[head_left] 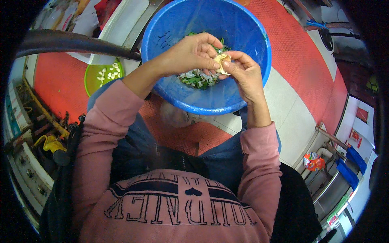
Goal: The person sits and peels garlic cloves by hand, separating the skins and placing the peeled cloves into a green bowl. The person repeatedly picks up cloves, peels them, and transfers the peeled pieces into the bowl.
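Above a large blue plastic tub (252, 36), my left hand (193, 53) and my right hand (244, 71) meet at a pale piece of garlic (221, 63) with papery skin. Both thumbs and fingertips pinch it from opposite sides; my fingers cover part of it. Below them, green leaf scraps and whitish peelings (199, 79) lie at the bottom of the tub, which appears lined with a clear plastic bag. To the left, a lime-green bowl (87, 80) contains several white peeled cloves (114, 75), beyond the reach of either hand at present.
A dark curved bar (79, 42) crosses the upper left. Red matting (57, 79) and pale tiles (281, 97) make up the floor. A metal frame with blue wrapping (348, 174) stands at right, near an orange packet (314, 161). My knees flank the tub's near side.
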A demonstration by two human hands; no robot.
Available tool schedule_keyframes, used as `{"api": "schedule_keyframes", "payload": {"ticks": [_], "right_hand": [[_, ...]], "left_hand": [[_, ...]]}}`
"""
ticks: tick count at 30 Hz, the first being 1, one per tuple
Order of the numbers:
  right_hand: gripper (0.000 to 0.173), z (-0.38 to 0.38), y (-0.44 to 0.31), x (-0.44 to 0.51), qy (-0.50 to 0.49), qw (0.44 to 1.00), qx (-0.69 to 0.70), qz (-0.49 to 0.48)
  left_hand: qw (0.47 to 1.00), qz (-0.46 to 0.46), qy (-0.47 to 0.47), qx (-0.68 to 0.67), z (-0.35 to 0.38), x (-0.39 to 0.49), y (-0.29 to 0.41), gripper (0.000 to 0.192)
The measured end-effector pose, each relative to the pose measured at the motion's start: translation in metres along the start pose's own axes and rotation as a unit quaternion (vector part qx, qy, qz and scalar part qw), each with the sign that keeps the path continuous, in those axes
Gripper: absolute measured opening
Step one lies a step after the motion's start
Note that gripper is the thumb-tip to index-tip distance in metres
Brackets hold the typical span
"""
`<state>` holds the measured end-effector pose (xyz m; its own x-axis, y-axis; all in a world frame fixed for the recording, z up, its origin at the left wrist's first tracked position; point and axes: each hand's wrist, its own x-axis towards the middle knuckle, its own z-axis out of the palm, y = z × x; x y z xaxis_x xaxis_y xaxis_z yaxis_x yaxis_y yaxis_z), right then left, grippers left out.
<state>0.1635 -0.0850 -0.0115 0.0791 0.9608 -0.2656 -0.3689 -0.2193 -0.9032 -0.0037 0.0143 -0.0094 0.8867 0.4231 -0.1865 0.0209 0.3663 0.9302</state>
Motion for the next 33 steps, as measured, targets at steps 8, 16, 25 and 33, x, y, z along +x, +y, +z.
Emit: {"api": "schedule_keyframes", "payload": {"ticks": [8, 16, 25, 33], "right_hand": [[0.021, -0.006, 0.001, -0.002, -0.038, 0.990, 0.131, 0.024], [0.015, -0.013, -0.001, 0.001, -0.077, 0.950, 0.301, 0.035], [0.022, 0.011, -0.008, -0.005, 0.078, 0.977, -0.192, -0.046], [0.013, 0.002, -0.005, -0.004, 0.044, 0.955, -0.244, -0.163]], "left_hand": [[0.998, 0.000, 0.010, -0.069, 0.005, -0.004, 0.004, 0.028], [0.989, -0.005, 0.013, -0.145, 0.010, -0.003, 0.007, 0.028], [0.996, 0.041, 0.074, 0.027, 0.011, -0.001, -0.005, 0.032], [0.999, 0.000, 0.049, -0.010, 0.009, -0.002, 0.000, 0.033]]}}
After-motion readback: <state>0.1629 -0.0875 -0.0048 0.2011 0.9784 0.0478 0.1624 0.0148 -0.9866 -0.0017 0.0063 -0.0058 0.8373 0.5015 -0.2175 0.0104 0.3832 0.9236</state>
